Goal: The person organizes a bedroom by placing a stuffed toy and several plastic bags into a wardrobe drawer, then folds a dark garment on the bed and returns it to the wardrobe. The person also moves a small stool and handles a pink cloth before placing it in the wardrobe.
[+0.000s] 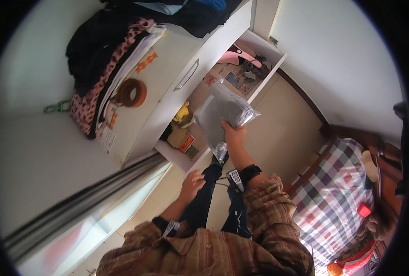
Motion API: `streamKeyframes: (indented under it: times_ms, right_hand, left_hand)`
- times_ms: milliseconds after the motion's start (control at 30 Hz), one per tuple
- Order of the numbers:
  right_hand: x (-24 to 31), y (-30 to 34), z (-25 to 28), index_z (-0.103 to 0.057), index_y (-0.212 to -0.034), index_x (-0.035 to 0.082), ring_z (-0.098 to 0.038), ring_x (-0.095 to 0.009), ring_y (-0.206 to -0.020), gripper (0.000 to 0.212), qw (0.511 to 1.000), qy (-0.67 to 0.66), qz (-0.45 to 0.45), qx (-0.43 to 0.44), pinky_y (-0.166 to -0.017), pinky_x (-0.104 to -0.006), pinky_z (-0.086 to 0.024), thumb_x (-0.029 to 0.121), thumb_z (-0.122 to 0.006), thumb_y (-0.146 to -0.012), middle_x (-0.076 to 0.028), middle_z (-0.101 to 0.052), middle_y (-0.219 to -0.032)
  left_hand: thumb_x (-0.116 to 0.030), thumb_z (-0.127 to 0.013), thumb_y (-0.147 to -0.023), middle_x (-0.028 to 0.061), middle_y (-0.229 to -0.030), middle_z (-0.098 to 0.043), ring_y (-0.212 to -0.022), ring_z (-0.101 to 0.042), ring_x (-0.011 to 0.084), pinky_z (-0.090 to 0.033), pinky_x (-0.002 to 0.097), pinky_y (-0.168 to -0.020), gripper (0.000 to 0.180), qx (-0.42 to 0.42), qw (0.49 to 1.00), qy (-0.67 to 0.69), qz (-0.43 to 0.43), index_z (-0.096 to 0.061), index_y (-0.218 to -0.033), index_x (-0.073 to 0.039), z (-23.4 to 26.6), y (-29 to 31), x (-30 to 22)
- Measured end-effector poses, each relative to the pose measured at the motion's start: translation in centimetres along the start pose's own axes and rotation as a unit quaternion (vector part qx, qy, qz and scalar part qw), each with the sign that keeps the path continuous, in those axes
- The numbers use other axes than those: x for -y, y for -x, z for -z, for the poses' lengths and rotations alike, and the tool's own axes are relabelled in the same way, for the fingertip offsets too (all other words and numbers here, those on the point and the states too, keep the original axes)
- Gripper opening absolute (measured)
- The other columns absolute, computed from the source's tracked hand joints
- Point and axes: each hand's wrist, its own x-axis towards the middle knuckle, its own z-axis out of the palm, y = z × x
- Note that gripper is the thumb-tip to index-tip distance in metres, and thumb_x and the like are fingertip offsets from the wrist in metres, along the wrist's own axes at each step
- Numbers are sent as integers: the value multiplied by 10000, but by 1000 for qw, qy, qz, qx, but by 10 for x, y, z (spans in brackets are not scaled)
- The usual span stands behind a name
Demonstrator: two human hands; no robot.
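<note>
The person's right hand point(235, 137) is clamped on the near edge of a shiny gray packet point(220, 114), thumb on top, likely so it won't slip. The packet is up over the pulled-out drawer point(268, 77). The left hand point(193, 185) holds nothing, fingers a bit bent. The brown tape point(142, 96) lies flat, so it probably can't roll away

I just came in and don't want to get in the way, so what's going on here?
A person's right hand grips a grey plastic-wrapped package, seen from above over an open white drawer. The left hand holds nothing, near the drawer's corner. A pink object and a yellow one lie inside the drawer.
</note>
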Motion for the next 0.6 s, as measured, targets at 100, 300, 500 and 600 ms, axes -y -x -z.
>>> streamKeyframes:
  times_ms: [100,300,500,600]
  right_hand:
    - [-45,-68,-34,-499,-1138,-19,-580,-246,-945,577,999,-39,-34,-15,-800,-340,-459,95,-762,-637,-146,-600,-1030]
    - [-117,-157,-89,-476,-1159,-60,-610,-264,-916,553,942,-227,-216,120,-777,-378,-529,-3,-753,-683,-149,-593,-1065]
    - [-189,-205,-156,-510,-1115,-109,-602,-338,-967,559,969,75,-160,171,-805,-388,-497,216,-748,-727,-237,-587,-1083]
    - [-201,-215,-169,-511,-1104,-140,-563,-410,-1002,657,920,330,-116,176,-860,-400,-453,367,-702,-733,-311,-552,-1105]
  left_hand:
    - [-46,-626,-793,135,-1098,-594,-879,-614,198,-494,292,-762,498,-34,960,-270,-70,-436,-1254,-45,0,4,37]
    - [-58,-606,-730,116,-1017,-596,-853,-593,268,-488,362,-759,351,-48,926,-373,26,-570,-1079,-58,-3,22,45]
    - [-105,-625,-696,87,-989,-591,-844,-563,277,-480,380,-731,269,-91,906,-412,22,-613,-961,-60,-3,-1,35]
    - [-103,-627,-692,87,-960,-590,-806,-564,265,-481,373,-709,251,-100,912,-394,47,-614,-940,-60,-1,-7,33]
